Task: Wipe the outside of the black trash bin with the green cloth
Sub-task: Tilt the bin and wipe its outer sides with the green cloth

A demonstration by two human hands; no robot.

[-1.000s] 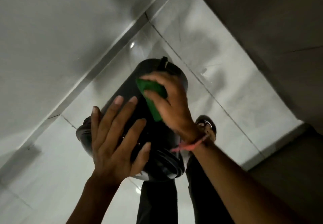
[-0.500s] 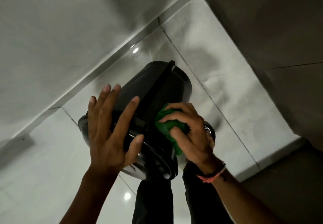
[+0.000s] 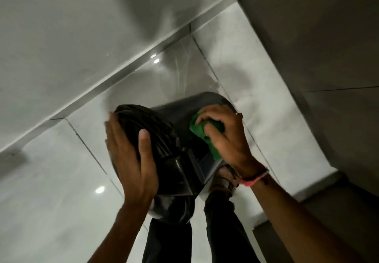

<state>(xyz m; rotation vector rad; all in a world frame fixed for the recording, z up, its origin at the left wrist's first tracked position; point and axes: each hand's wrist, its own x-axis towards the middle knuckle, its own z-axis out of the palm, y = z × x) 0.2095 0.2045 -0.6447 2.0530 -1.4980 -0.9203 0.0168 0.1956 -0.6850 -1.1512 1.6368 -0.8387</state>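
Observation:
The black trash bin [image 3: 176, 117] is held tilted in front of me, its round ribbed end turned toward the camera and its body slanting down to the floor. My left hand [image 3: 131, 156] clasps that near end, thumb over the ribbed face. My right hand [image 3: 223, 137] presses the bunched green cloth [image 3: 205, 133] against the bin's side, fingers curled over it. The bin's far end is partly hidden behind my right hand.
Glossy white floor tiles [image 3: 51, 180] lie below, with a pale wall and dark skirting [image 3: 123, 73] at upper left. A darker wall [image 3: 317, 47] closes the right side. My dark trouser legs [image 3: 170, 242] and a sandalled foot [image 3: 223, 178] stand under the bin.
The bin has been turned so its ribbed end faces me. My left hand shifted onto that end. My right hand slid the cloth back along the bin's side, away from me.

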